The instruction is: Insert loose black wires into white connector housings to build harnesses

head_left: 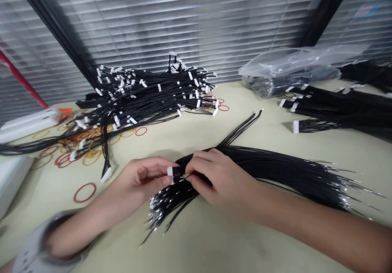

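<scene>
While the left hand (145,179) pinches a white connector (170,175) between thumb and fingers, the right hand (214,173), just to its right, has its thumb and fingertips closed on a thin black wire (187,176) leading toward that connector. Both hands are above the left part of a bundle of black wires (275,167), whose bare metallic ends show at left and right, lying on the near middle of the pale counter (232,240). At far left is a heap of black cables (143,97) with white connectors, and red and yellow rubber bands (85,183) are scattered near it. At far right, a clear plastic bag (272,66) lies beside more black cables (358,109) with white ends.
</scene>
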